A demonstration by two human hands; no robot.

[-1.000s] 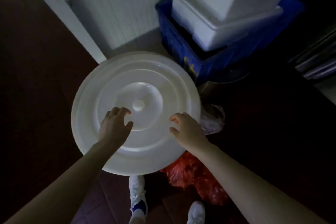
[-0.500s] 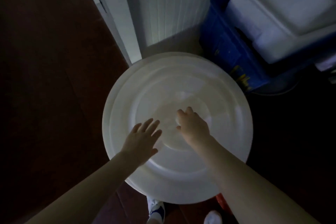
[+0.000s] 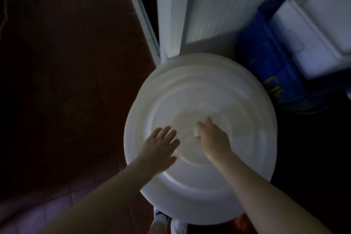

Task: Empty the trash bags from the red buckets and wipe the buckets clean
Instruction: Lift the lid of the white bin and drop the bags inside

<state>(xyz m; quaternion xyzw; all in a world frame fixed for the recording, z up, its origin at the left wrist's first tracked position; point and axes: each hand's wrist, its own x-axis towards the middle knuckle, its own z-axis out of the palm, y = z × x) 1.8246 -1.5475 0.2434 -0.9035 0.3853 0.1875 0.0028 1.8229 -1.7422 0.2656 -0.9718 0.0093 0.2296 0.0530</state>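
Note:
A large round white lid fills the middle of the head view, blurred by motion. My right hand grips the small white knob at the lid's centre, fingers curled over it. Just left of it, my left hand lies flat on the lid with fingers spread and straight. The bucket under the lid is hidden. A scrap of red bag peeks out below the lid's near edge.
A white door and frame stand just behind the lid. A blue crate with white foam boxes sits at the right. Dark red floor spreads to the left. My white shoes show at the bottom.
My right hand moved from the lid's right side to its centre and closed on the knob. My left hand flattened on the lid. The view swung left, hiding the red bag.

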